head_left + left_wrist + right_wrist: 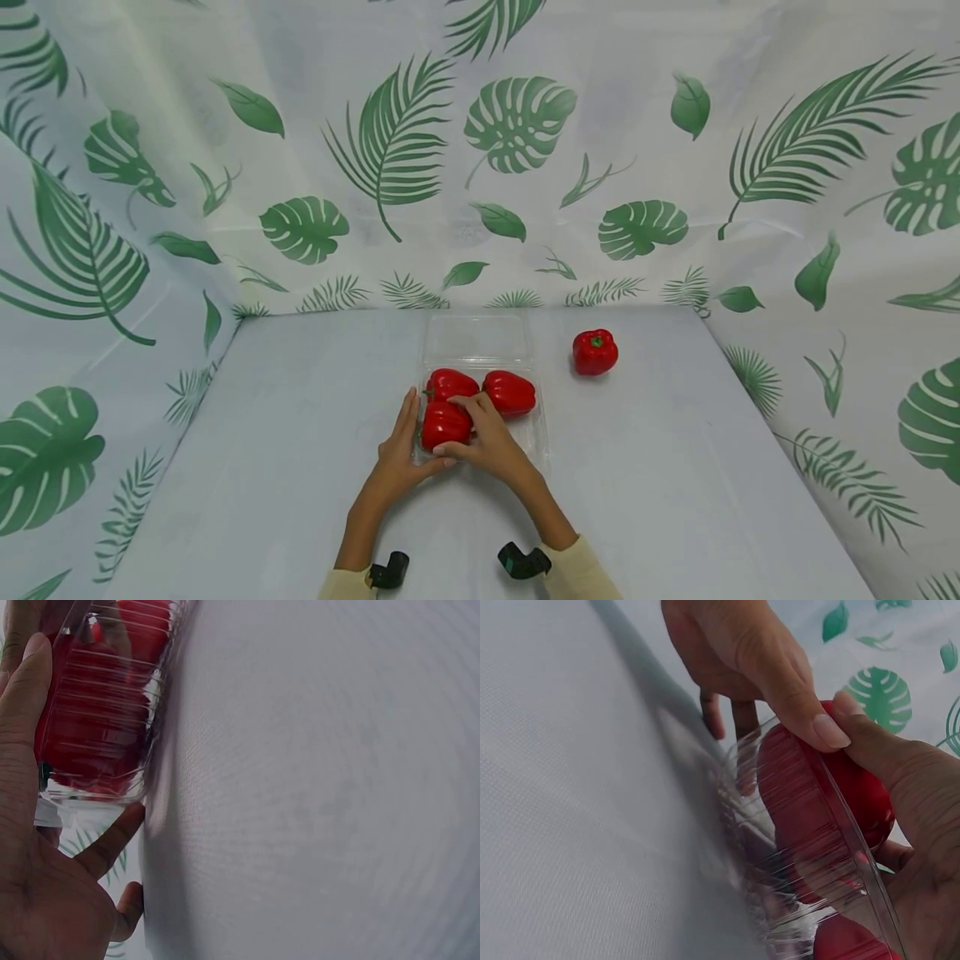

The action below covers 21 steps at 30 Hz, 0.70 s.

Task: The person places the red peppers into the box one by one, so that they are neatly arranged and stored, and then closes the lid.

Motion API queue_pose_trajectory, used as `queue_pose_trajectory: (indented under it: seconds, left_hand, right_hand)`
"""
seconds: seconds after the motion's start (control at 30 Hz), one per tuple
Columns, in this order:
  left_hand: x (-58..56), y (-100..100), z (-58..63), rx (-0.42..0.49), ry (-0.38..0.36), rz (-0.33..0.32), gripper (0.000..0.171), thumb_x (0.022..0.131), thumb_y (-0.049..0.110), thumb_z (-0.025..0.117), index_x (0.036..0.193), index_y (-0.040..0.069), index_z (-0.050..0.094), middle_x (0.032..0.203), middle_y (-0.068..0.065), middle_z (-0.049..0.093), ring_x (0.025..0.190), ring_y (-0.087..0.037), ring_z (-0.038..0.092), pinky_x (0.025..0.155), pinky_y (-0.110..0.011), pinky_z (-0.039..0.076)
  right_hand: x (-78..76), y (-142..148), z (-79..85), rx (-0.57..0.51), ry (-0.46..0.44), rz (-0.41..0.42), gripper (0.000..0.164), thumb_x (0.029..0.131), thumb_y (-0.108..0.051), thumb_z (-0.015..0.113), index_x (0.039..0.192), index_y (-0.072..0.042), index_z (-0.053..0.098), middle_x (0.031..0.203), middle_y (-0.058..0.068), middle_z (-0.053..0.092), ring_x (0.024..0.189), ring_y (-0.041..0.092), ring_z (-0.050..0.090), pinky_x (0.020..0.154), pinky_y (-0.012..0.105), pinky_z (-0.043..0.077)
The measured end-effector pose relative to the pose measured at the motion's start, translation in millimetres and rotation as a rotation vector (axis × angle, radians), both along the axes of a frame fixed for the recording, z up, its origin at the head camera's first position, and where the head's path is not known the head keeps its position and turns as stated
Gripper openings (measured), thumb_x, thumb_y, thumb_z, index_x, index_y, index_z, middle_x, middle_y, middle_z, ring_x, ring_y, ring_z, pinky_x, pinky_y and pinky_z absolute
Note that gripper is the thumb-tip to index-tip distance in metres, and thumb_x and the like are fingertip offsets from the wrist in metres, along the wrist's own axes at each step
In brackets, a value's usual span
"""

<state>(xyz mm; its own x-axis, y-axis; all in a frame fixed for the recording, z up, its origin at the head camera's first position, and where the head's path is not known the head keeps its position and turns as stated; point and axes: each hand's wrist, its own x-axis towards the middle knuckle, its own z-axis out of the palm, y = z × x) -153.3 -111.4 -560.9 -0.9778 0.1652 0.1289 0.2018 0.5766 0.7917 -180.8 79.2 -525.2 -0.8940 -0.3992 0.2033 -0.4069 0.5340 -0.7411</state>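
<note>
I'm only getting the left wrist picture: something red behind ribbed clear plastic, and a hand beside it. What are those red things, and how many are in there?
Observer: The head view shows three red bell peppers in the clear container.

Visitor: Oh, like from a shop! Does the box have a lid?

Observer: Yes, the lid is open, laid back on the side away from the person.

Visitor: And are any peppers outside the box?

Observer: One, a fourth pepper, sits on the table beyond the container's right side.
</note>
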Motion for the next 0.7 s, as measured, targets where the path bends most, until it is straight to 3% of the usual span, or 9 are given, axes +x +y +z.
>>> queue_pose_trajectory:
  seconds: [0.27,0.7]
  left_hand:
    - [-0.2,0.2,1.1,-0.005,-0.011,0.008,0.112,0.076,0.052,0.077,0.158,0.015,0.011,0.166,0.0,0.008,0.148,-0.037,0.024,0.104,-0.067,0.036]
    - [-0.9,0.0,1.1,-0.01,-0.008,-0.006,0.111,0.077,0.053,0.076,0.158,0.011,0.012,0.166,-0.002,0.008,0.149,-0.036,0.022,0.104,-0.07,0.033]
  right_hand:
    - [-0.6,3.4,-0.3,0.025,0.014,0.028,0.072,0.079,-0.037,0.08,0.138,-0.01,0.05,0.122,0.01,0.055,0.117,0.024,0.055,0.095,0.044,0.056]
    - [2.2,7.1,0.5,0.066,0.031,0.024,0.066,0.08,-0.03,0.079,0.137,-0.01,0.053,0.125,0.011,0.059,0.117,0.026,0.055,0.098,0.046,0.054]
